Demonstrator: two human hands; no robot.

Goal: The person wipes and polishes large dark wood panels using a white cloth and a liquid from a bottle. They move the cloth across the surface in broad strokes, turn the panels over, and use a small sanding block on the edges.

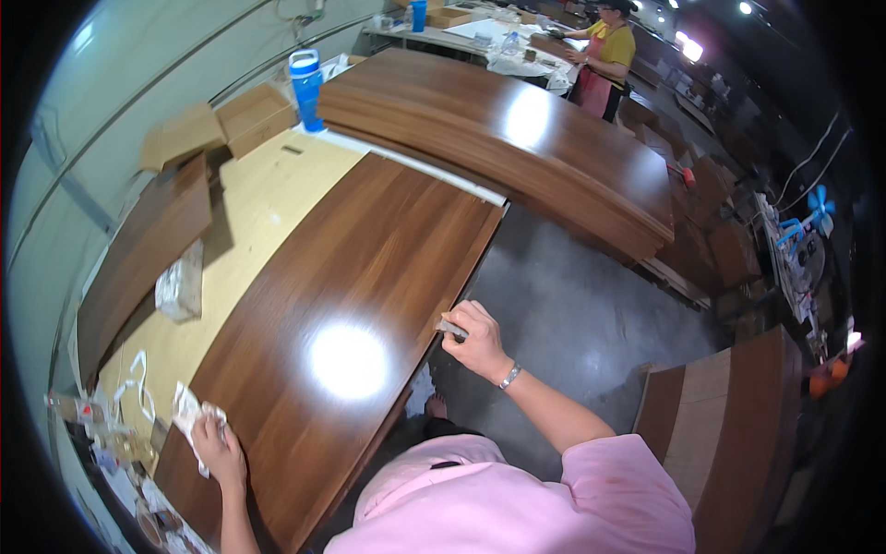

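Observation:
A long brown wood-grain panel (397, 231) lies flat in front of me, with a bright light reflected on its surface. My left hand (221, 451) is closed on a crumpled white cloth (187, 414) at the panel's left edge, near its close end. At the opposite long edge, my right hand (480, 343) grips a small greyish block (450, 328) between thumb and fingers. The block is at the panel's edge; whether it touches the edge I cannot tell. Its exact kind is too small to make out.
Stacked brown panels (461, 102) stand beyond. A blue tumbler (306, 92), an open cardboard box (254, 120) and a leaning brown board (138, 268) are at the left. More boards (720, 415) stand at my right. A person (604, 60) in a yellow top works at a far table.

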